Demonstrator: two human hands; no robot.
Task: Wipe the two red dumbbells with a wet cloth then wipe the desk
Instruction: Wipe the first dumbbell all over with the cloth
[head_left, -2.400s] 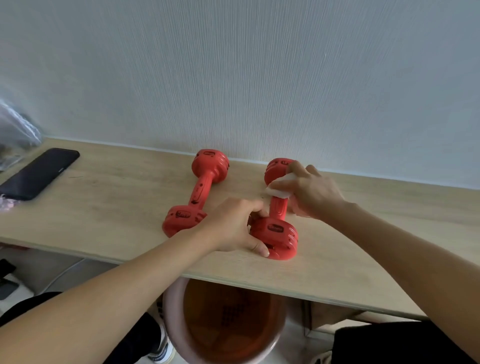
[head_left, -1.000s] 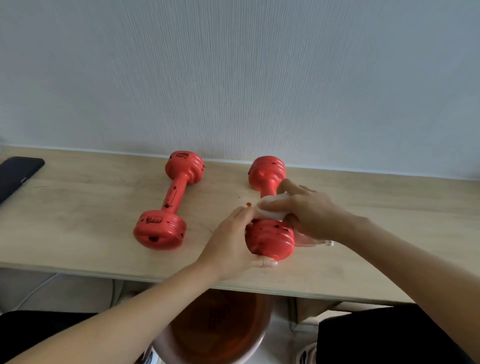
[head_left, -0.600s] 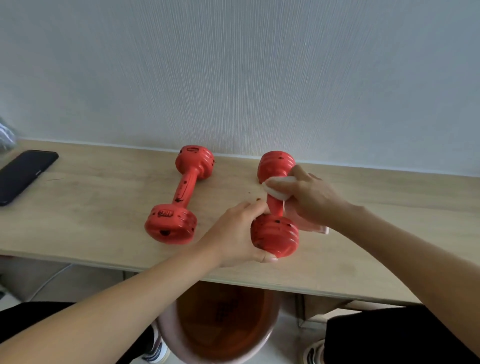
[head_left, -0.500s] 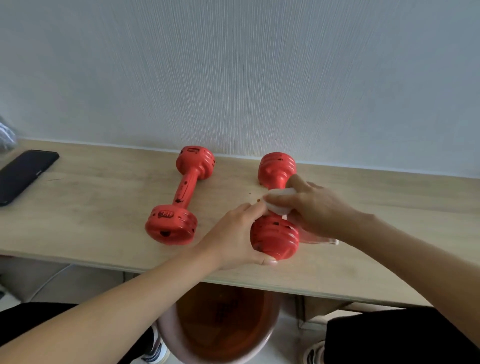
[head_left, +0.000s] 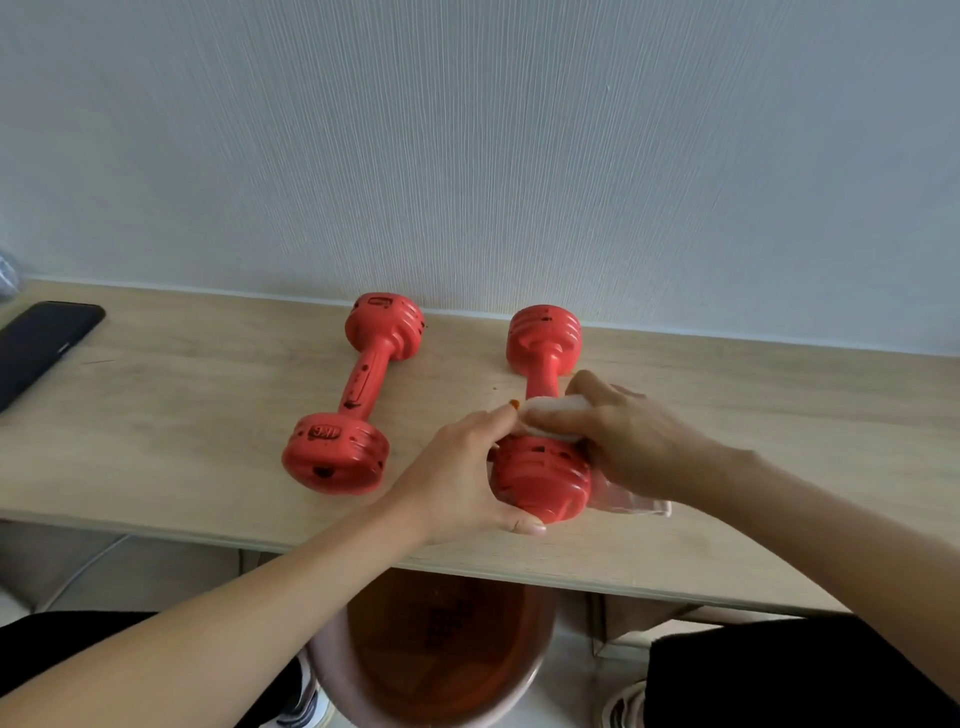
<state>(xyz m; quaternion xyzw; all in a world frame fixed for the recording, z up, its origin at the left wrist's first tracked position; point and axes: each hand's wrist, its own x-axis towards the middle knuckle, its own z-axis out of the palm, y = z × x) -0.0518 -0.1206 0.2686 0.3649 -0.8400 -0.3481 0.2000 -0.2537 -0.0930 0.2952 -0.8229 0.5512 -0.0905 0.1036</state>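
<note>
The right hand (head_left: 628, 441) holds a white wet cloth (head_left: 550, 410) wrapped on the bar of the right dumbbell (head_left: 543, 415). The left hand (head_left: 467, 478) grips that dumbbell's near end to keep it from rolling. The left dumbbell (head_left: 358, 395) lies just beside it on the counter (head_left: 182, 415), and no hand touches it. I think the job is in its early part. One dumbbell is being wiped now. The other dumbbell and the counter look left to do.

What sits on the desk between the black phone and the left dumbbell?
Nothing: the head view shows only bare desk between the phone and the left dumbbell.
</note>
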